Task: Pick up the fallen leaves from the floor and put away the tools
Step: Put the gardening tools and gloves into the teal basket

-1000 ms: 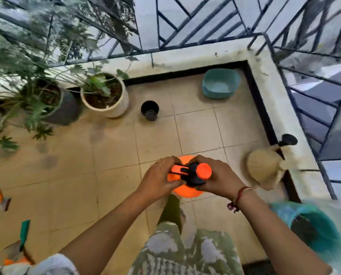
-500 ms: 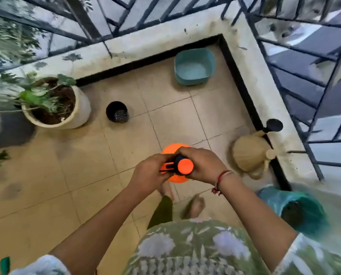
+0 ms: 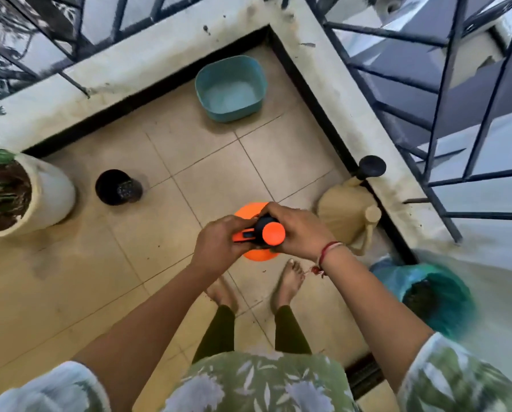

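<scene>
I hold an orange pressure sprayer with a black pump head and an orange knob in front of me, above the tiled floor. My left hand grips the orange trigger handle on its left side. My right hand is curled round the black pump head from the right. The sprayer's round body is mostly hidden under my hands. No fallen leaves show on the floor in this view.
A teal tub sits in the far corner. A small black pot and a white planter stand at left. A tan watering can leans by the ledge, a teal bin at right. My bare feet are below.
The view has swung right and closer to the corner; the plants slid off to the left. Both hands keep their hold on the sprayer.
</scene>
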Action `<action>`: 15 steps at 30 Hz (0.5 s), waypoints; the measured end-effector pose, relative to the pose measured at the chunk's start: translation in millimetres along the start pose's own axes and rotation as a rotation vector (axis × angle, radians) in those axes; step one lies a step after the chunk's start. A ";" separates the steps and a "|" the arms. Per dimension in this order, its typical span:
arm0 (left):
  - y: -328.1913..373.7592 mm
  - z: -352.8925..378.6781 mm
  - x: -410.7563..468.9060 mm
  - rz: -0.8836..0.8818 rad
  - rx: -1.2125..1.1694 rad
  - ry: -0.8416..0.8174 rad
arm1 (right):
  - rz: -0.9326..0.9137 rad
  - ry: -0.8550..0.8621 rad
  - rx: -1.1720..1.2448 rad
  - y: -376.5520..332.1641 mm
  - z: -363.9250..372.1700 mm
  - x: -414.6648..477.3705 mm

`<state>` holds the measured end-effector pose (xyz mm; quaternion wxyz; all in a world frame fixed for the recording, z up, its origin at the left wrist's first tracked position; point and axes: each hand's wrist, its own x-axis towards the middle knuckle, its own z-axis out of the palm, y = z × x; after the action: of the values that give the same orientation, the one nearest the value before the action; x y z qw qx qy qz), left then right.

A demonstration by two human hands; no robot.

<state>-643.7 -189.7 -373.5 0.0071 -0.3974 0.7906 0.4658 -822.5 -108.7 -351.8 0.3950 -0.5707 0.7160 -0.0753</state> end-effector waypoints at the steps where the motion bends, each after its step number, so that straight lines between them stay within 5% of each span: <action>1: 6.1 7.2 12.0 -0.015 -0.006 -0.005 | 0.009 0.012 -0.021 12.1 -5.0 3.5; 8: 27.6 65.5 107.1 -0.199 -0.160 0.115 | 0.298 0.282 -0.118 101.1 -35.6 29.9; 11: 24.1 99.3 152.2 -0.237 -0.206 0.177 | 0.452 0.538 0.168 153.8 -32.9 44.7; 15: 12.9 140.9 201.1 -0.257 -0.222 0.186 | 0.560 0.905 0.852 204.5 -16.7 65.3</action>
<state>-840.1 -206.9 -520.5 -0.0504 -0.5346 0.6743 0.5069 -990.8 -102.7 -486.1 0.2516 -0.0707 0.8393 -0.4768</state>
